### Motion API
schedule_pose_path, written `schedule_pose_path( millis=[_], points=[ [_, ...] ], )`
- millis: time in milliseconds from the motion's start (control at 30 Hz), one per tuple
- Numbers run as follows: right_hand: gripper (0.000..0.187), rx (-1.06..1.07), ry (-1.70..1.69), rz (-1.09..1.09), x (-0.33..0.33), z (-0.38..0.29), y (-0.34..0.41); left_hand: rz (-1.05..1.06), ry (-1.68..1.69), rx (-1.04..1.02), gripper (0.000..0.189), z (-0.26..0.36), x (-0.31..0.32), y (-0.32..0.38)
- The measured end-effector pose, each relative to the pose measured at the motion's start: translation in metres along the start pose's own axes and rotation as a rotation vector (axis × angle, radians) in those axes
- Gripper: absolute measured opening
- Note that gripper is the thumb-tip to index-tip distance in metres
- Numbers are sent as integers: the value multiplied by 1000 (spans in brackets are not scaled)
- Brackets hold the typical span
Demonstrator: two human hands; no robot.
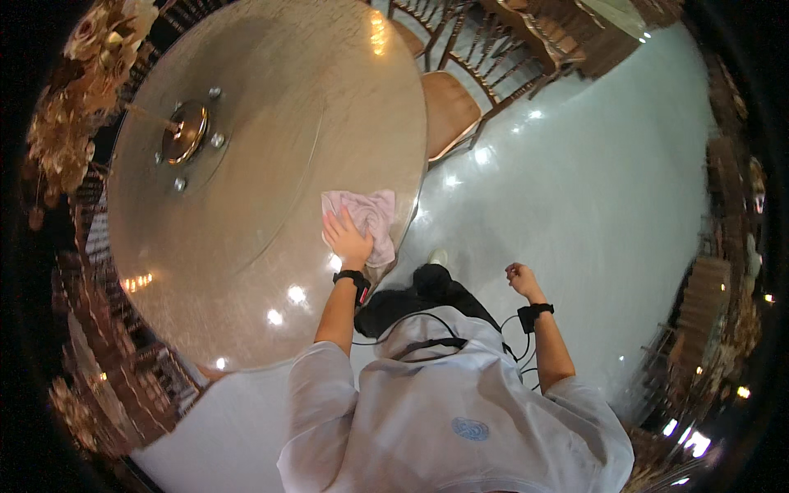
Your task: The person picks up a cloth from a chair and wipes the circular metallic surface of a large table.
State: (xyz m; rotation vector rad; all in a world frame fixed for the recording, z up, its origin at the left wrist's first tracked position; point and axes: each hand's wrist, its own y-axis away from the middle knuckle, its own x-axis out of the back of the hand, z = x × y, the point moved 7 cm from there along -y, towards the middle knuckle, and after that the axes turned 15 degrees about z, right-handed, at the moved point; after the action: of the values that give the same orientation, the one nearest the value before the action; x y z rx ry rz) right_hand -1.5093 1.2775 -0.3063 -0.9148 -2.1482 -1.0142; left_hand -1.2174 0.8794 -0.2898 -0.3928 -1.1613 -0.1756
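Note:
A crumpled pink cloth [377,222] lies near the rim of a large round glossy table [271,129]. My left hand [349,239] presses on the cloth from its left side, palm down, with the fingers laid over it. A black band circles that wrist. Away from the table, over the pale floor, my right hand [523,280] hangs at my side with curled fingers and nothing seen in it. Its wrist carries a black strap with a small box and a cable.
A round shiny metal stand base [185,132], ringed by several small clear knobs [217,140], rises from the tabletop beneath artificial flowers [98,55]. Wooden spindle-back chairs with tan seats [449,114] stand at the table's far right edge. Glossy pale floor [567,197] stretches to my right.

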Motion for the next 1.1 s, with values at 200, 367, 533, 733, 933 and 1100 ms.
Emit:
schedule_pose_path(
  millis=[200, 367, 533, 733, 933, 1100],
  points=[
    [18, 351, 162, -136, -23, -60, -70, -77, 0, 220, 99, 12, -2, 23],
    [19, 550, 104, -256, -53, -154, -79, -202, 0, 413, 111, 38, -16, 18],
    [19, 642, -7, -405, -58, -245, -65, -160, -66, 602, 116, 55, -21, -16],
    [29, 702, 151, -434, -47, -269, -119, -131, -68, 533, 121, 76, -50, -120],
    [26, 706, 282, -373, -1, -265, -211, -210, -52, 639, 125, 90, -70, -205],
    [29, 613, 395, -328, 9, -307, -268, -276, -9, 613, 129, 86, -64, -238]
  ],
)
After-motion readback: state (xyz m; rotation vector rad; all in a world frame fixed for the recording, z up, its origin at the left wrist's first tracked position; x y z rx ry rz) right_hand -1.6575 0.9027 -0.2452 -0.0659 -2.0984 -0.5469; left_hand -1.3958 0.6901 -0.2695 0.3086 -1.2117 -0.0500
